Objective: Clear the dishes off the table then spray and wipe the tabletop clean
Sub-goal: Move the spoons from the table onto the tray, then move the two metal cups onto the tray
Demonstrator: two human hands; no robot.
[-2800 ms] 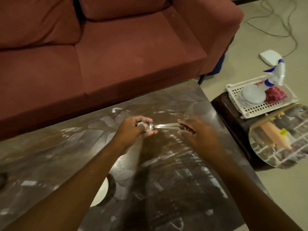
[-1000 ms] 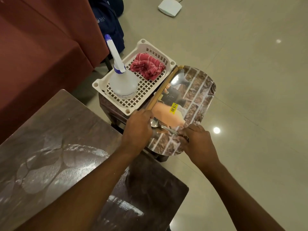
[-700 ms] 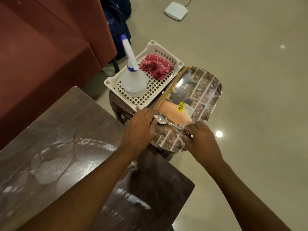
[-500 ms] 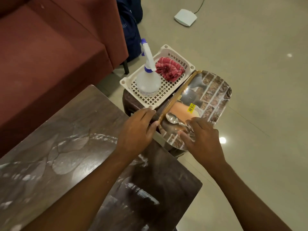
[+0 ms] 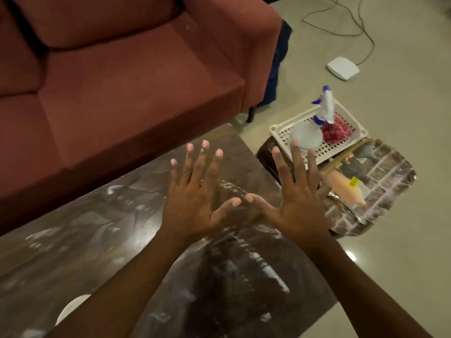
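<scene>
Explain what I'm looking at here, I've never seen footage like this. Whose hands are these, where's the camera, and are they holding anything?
There is no machine here. A person wears one wide-angle camera on the head, looking forward and down, so you see their own arms. All the pictures come from that one view.

The left hand and right hand are spread with straight fingers over the dark glossy table, and they hold nothing. Near the table's close edge a white round thing, perhaps a dish, shows partly behind the left arm.

Beside the table, a white basket holds a spray bottle and a red cloth. Next to it lies a printed tray with a spoon on it. A red sofa stands behind the table.
</scene>
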